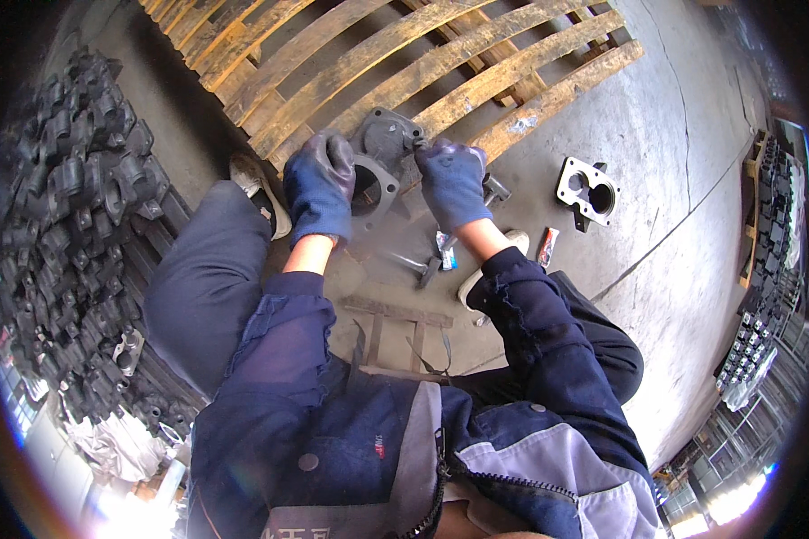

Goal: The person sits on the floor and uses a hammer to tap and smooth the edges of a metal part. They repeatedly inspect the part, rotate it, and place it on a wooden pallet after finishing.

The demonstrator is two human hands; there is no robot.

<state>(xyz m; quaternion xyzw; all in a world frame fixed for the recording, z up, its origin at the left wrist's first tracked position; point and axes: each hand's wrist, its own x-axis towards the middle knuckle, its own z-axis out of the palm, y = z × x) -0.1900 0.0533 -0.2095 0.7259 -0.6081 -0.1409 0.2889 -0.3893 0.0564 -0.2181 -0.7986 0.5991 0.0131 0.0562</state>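
Observation:
Between my gloved hands a dark grey metal casting (392, 136) leans at the pallet's near edge, with a flange and a round opening facing me. My left hand (321, 180), in a blue and dark glove, is closed at the flange's left edge. My right hand (452, 180) is closed at the casting's right side; a small dark piece shows at its fingertips, too hidden to name. Below the right hand a metal tool head (496, 189) sticks out. A hammer (429, 270) lies on the floor between my feet.
A wooden pallet (404, 85) spans the far side. Another casting (589, 193) lies on the floor at right, near a red and white packet (547, 247). Many dark castings (72, 225) are piled at left. Stacked parts (768, 242) stand at far right. A small wooden frame (398, 311) is below me.

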